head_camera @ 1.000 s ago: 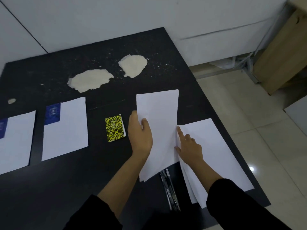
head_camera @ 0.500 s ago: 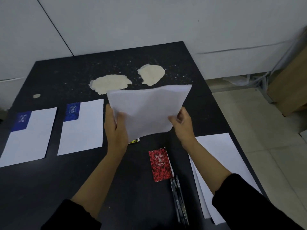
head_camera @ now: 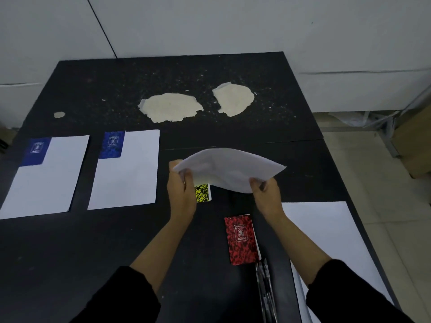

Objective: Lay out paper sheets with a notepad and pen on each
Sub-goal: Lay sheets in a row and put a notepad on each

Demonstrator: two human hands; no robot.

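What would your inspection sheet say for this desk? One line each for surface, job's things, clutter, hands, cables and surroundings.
Surface: black table, top layer peeled off in pale patches at the far side.
Job's things: two laid sheets, a blue notepad on the far left corner of each; lifted sheet; paper stack at right; yellow notepad, red notepad and pens on bare table.
Clutter: white flecks around the patches.
Hands: left hand and right hand each have a grip on the lifted sheet.
Cables: nothing seen.
Surroundings: white wall, tiled floor.
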